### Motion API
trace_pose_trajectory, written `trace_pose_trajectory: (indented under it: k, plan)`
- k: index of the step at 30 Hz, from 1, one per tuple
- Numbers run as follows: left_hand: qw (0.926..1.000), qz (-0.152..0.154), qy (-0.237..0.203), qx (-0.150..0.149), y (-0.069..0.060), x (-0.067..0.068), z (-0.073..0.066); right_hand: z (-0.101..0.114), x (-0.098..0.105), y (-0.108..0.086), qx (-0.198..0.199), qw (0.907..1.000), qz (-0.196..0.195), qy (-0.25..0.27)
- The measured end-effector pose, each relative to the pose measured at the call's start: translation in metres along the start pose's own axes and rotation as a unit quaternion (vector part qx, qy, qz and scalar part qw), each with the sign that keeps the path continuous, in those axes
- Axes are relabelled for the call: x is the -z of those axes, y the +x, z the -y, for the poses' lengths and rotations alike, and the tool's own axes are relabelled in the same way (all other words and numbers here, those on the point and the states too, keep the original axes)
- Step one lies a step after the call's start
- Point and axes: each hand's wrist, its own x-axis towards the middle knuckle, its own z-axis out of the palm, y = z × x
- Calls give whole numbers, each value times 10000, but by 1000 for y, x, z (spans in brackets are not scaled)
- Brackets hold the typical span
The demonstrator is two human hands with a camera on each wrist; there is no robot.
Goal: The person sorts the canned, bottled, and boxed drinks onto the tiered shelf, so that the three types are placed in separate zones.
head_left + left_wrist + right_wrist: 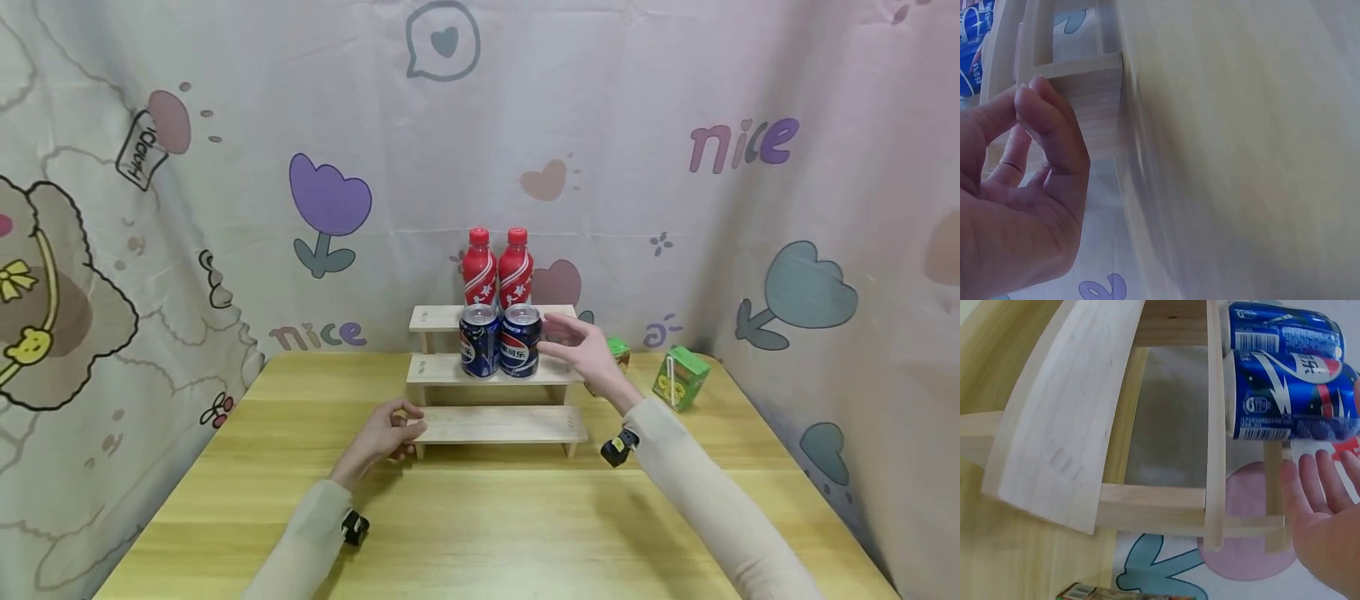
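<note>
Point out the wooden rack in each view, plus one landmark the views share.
Head: wooden rack, just below centre.
Left wrist: wooden rack, upper left, partly behind the left hand.
Right wrist: wooden rack, left to centre, cut off at the top.
Shared landmark: the blue cans on its middle step.

Tabletop point(487, 525): yellowish, wood-grained. Green drink carton point(681, 379): one, near the tabletop's far right corner, yellow flower print, white straw along its side. Second carton point(618, 350): green-topped, partly hidden, near the far edge, left of the first. Cloth backdrop point(600, 83): pale, printed, hanging beyond the far, left and right edges. Prints: purple tulip point(330, 198), beyond the far left corner; blue-green tulip point(812, 286), beyond the far right corner; heart in a speech bubble point(444, 42); purplish "nice" lettering point(745, 145).
</note>
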Motion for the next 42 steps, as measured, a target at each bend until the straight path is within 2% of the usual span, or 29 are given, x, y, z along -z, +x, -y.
trace_pose_trajectory:
  k: [10, 14, 20, 26, 35, 42]
  plan:
    - [9999, 99, -15, -125, -1, 2, 0, -7, 26, -9, 136, 9972, -654, 344]
    - [9999, 87, 2, -113, 0, 3, -1, -11, 38, -13, -38, 9965, -784, 302]
    - [9999, 72, 38, -86, 1, 4, 0, -25, 52, -17, -79, 9961, -857, 198]
    - [10000, 60, -12, -58, 0, 2, 1, -37, 66, -23, -424, 9926, -1137, -69]
    - [9999, 112, 26, -117, -1, 1, -2, -49, 85, -29, -654, 9870, -1391, -480]
    - [9999, 70, 48, -127, -3, 2, -2, -66, 94, -28, -551, 9854, -1432, -734]
